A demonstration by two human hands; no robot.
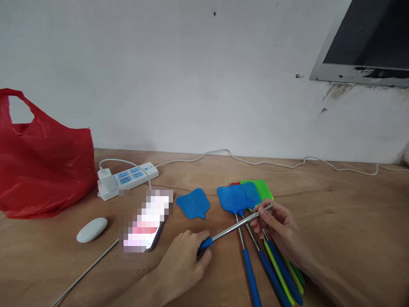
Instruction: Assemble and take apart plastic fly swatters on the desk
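My left hand (190,260) is closed around the blue grip of a fly swatter handle (234,227), whose silver metal rod slants up to the right. Near the rod's far end, the fingers of my right hand (276,219) pinch it. No head is on this rod. A loose blue mesh swatter head (193,203) lies flat on the table, beyond my left hand. Under and beside my right hand lie several assembled fly swatters (251,273), their blue heads (234,199) overlapping a green head (260,188). A bit of red shows behind them.
A wooden table (348,213) meets a white wall. On the left are a red plastic bag (47,166), a white power strip (137,175), a white mouse-like object (92,230) and a lit phone (148,221), partly blurred. A white cable (265,163) runs along the wall.
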